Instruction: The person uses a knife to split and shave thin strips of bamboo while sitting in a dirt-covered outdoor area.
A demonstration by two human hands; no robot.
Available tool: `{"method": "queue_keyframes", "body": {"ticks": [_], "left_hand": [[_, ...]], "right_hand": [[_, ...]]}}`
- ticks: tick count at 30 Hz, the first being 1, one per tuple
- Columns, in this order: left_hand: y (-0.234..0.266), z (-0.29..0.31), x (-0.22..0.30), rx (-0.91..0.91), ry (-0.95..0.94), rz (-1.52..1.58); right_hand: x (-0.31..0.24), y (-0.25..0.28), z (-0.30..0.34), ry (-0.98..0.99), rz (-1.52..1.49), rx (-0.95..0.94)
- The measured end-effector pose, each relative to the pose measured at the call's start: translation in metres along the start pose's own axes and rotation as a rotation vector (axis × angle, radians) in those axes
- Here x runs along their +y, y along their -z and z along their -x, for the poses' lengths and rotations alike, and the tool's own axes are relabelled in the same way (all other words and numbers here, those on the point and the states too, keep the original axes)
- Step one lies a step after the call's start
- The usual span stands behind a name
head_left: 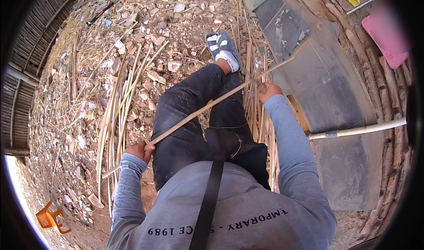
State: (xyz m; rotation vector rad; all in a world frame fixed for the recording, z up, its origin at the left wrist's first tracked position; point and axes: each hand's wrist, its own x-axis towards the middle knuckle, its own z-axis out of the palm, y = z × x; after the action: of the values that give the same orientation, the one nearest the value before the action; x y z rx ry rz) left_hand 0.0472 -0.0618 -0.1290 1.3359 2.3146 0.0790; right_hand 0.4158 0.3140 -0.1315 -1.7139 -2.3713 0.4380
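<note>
Closest to my camera I see the grey sweatshirt [229, 210] with a black strap [207, 206] running down its front, and both sleeves reaching forward from it. The left hand [140, 150] sits low beside the left thigh, its grip closed around the near end of a long bamboo strip [212, 104]. From there the strip runs diagonally up and to the right, crossing over the dark trousers [190, 117], to the right hand [267, 91], which is wrapped around it farther along (I cannot see the fingers clearly, but the fist looks closed on the strip). Past that hand the strip goes on, its far end lying over a dark flat sheet [322, 86] on the right. A pale pipe [357, 129] lies across that sheet, just right of the right forearm. Between the legs and the sheet, a bundle of thin split strips [260, 117] lies on the ground; another loose spread of strips [119, 104] lies to the left of the left leg. Farther out, one foot in a grey-and-white shoe [225, 49] rests on rubble-strewn ground [168, 20]. At lower left stands a small orange plastic stool [51, 217], and along the far left runs a fence of dark slats [31, 51].
</note>
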Motion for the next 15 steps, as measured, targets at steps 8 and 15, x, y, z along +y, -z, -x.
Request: {"method": "queue_keyframes", "body": {"ticks": [8, 15], "left_hand": [[-0.002, -0.005, 0.006, 0.034, -0.007, -0.087], [-0.018, 0.003, -0.01, 0.066, -0.023, -0.038]], "right_hand": [[-0.012, -0.015, 0.01, 0.049, -0.007, -0.109], [-0.033, -0.019, 0.021, 0.072, 0.025, -0.135]]}}
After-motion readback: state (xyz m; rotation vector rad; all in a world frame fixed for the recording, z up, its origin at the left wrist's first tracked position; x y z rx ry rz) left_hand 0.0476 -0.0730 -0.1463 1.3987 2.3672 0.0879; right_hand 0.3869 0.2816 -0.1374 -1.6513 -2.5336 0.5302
